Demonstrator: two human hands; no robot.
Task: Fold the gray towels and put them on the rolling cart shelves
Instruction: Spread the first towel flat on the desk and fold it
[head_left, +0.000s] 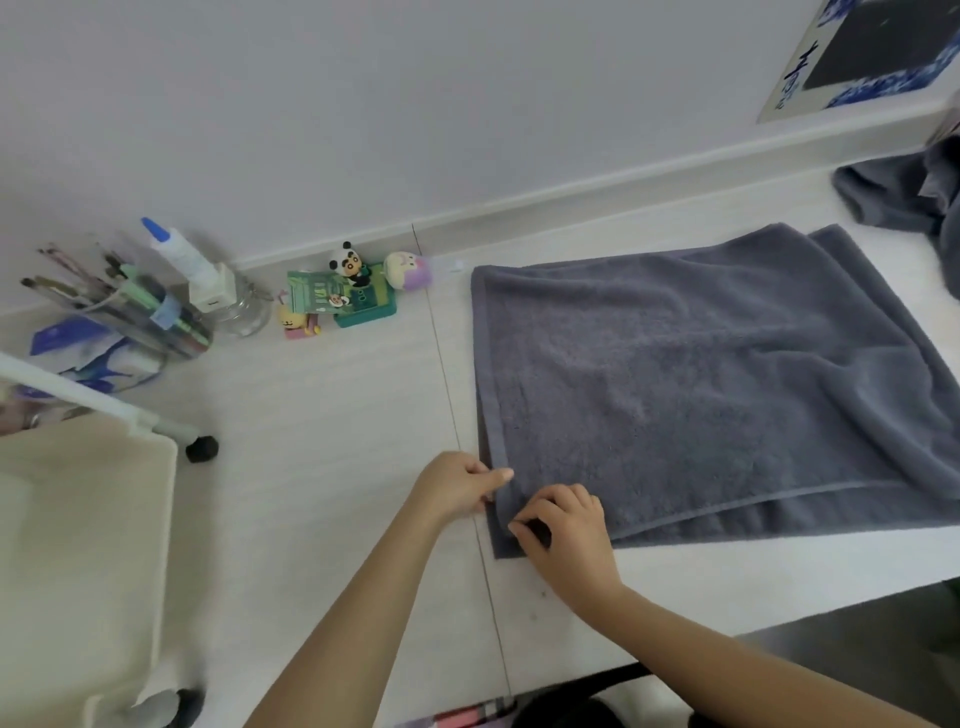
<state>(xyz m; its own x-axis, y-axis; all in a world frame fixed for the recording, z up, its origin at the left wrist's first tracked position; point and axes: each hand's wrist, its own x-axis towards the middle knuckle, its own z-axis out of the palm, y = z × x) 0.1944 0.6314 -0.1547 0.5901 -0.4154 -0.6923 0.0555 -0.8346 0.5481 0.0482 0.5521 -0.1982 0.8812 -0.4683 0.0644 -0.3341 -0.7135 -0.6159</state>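
Both forearms reach in over desk (337, 467). Left hand (457, 486) pinches gray towel (701, 389) near-left corner edge; right hand (566, 530), fingers curled, pinches the same corner.

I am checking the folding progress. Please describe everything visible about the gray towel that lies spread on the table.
The gray towel is thick terry cloth with a hemmed border. It lies flat on the white table, folded over once, its layers slightly offset. The left hand and the right hand pinch its near-left corner.
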